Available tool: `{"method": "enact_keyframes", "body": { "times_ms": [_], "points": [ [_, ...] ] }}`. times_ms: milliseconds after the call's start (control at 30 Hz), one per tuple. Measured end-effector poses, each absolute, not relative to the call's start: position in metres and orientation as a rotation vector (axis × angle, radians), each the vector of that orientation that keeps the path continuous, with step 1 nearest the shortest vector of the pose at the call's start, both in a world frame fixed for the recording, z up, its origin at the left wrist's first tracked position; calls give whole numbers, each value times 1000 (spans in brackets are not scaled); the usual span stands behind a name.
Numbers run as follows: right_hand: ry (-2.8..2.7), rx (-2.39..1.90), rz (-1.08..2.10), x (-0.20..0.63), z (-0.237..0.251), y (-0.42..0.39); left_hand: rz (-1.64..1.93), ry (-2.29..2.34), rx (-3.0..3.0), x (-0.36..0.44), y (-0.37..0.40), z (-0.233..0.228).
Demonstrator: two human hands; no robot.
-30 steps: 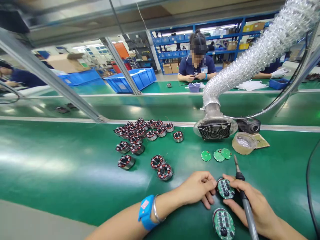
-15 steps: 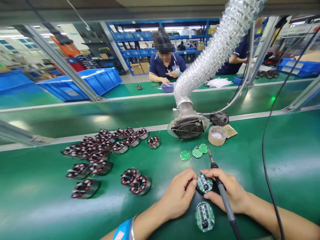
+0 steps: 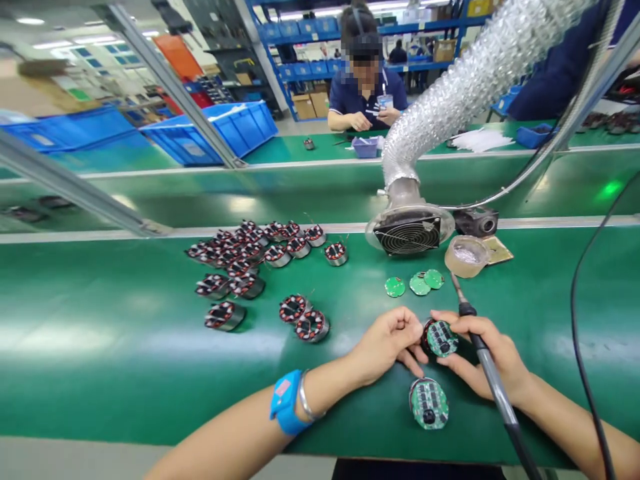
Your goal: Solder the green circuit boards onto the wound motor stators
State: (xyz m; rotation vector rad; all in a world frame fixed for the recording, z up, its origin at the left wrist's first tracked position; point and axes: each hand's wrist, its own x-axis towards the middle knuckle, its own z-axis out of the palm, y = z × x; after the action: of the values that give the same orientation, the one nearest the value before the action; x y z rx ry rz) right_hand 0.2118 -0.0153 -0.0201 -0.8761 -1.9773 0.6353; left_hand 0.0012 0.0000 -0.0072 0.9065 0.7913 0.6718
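My right hand (image 3: 500,363) grips a motor stator topped by a round green circuit board (image 3: 443,339), thumb and fingers on its edge. A soldering iron (image 3: 493,377) is also tucked in that hand, its tip pointing away from me. My left hand (image 3: 385,343) pinches at the stator's left edge; what lies between its fingertips is too small to make out. Just below sits a second stator with a board (image 3: 430,403) on the green bench. Beyond my hands lie several loose green boards (image 3: 395,287). Bare wound stators (image 3: 313,326) stand to the left.
A fume extractor fan (image 3: 414,235) hangs from a silver duct (image 3: 460,100). Beside it are a round tub (image 3: 467,256) and a soldering iron holder (image 3: 477,221). A black cable (image 3: 577,327) crosses the right side. Across the partition a co-worker (image 3: 367,93) handles small parts.
The view has shifted, so the bench appears further left and lower. My left hand has drawn slightly off the board, its lower fingers uncurling. The stator is tilted, showing its coils on the left.
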Motion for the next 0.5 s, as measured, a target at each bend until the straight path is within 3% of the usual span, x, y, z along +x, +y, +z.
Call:
{"method": "enact_keyframes", "body": {
  "times_ms": [333, 500],
  "points": [
    [-2018, -905, 688, 214, -21, -18, 537, 710, 678, 0, 13, -9],
    [-1859, -996, 1012, 221, -25, -11, 611, 698, 734, 6, 12, -13]
  ]
}}
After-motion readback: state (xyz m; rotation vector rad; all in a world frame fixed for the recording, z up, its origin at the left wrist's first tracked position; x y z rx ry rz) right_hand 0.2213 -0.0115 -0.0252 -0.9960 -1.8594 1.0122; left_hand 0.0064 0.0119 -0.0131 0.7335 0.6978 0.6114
